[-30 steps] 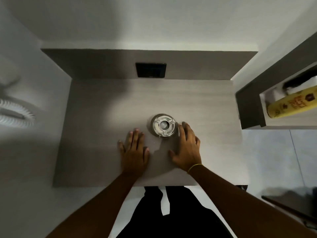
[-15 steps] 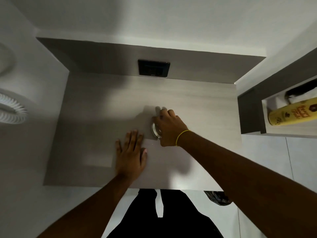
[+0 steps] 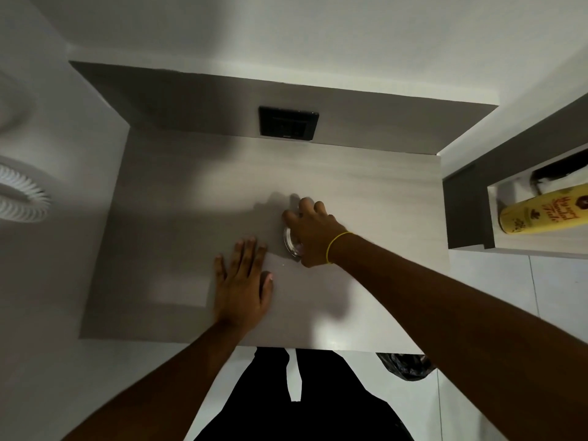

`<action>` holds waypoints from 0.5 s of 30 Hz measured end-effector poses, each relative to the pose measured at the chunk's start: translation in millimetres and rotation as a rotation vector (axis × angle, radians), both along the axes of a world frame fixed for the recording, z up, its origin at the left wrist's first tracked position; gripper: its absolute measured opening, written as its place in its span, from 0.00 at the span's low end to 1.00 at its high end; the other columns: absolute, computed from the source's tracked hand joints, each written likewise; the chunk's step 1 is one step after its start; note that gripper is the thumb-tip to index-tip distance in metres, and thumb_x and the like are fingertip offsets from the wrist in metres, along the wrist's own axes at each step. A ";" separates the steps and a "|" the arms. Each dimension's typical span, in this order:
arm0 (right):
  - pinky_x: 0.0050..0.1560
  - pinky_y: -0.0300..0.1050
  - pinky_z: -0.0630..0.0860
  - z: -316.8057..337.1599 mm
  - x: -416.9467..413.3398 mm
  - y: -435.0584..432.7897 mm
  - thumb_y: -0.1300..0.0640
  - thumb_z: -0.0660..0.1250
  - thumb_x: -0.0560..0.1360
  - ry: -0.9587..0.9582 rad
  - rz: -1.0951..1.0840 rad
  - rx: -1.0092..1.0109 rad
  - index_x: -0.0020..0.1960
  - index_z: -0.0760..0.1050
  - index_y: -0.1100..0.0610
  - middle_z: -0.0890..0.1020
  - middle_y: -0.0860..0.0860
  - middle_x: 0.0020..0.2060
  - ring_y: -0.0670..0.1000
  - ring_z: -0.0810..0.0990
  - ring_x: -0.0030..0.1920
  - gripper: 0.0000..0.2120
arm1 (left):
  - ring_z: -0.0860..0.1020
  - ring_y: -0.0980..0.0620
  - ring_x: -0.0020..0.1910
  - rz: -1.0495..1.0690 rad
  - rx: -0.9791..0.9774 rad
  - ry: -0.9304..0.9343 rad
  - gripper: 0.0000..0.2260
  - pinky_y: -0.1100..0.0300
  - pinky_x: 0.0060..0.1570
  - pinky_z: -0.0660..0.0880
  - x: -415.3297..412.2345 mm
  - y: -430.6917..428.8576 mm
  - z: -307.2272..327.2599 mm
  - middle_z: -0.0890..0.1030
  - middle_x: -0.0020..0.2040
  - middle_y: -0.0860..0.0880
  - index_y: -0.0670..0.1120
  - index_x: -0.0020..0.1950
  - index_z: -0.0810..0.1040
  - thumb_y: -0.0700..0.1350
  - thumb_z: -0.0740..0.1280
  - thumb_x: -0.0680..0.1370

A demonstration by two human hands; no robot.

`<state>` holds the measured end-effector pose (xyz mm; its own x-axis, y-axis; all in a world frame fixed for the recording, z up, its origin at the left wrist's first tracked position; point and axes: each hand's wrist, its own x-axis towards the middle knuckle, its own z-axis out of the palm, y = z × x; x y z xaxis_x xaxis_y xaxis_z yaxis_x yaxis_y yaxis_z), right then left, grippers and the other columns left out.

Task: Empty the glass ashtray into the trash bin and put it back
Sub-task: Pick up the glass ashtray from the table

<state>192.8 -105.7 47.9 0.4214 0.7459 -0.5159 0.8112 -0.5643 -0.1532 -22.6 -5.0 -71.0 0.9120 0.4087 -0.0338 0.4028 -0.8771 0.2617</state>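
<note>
Since a second before, the right hand [image 3: 313, 232] had moved from the desk [image 3: 178, 243] beside the glass ashtray [image 3: 290, 244] to sit right on top of it. Its fingers [image 3: 306, 205] were curled down over the ashtray and closed around it, so only a bit of the glass rim showed on the left side. The ashtray was near the middle of the desk; whether it was lifted at all could not be told. A yellow band [image 3: 336, 245] went around that wrist. The left hand [image 3: 242, 286] lay flat on the desk just beside the ashtray, with its fingers spread open and holding nothing. A black bag [image 3: 405, 366] peeked out below the desk's front edge on the right. A yellow bottle [image 3: 542, 213] lay on its side on a shelf [image 3: 541, 246] at the right.
</note>
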 end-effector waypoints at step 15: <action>0.59 0.69 0.80 18.9 25.0 -58.3 0.42 0.77 0.60 0.122 -0.394 0.124 0.76 0.61 0.45 0.66 0.56 0.67 0.66 0.69 0.67 0.48 | 0.55 0.43 0.88 -0.011 0.035 0.042 0.30 0.30 0.80 0.53 -1.1 0.0 -4.7 0.58 0.88 0.46 0.49 0.86 0.62 0.57 0.56 0.84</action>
<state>217.9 -163.9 66.8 0.6278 0.5999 -0.4960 0.5094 -0.7984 -0.3210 -23.7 -5.0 -75.7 0.9145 0.4004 -0.0579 0.4032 -0.8897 0.2143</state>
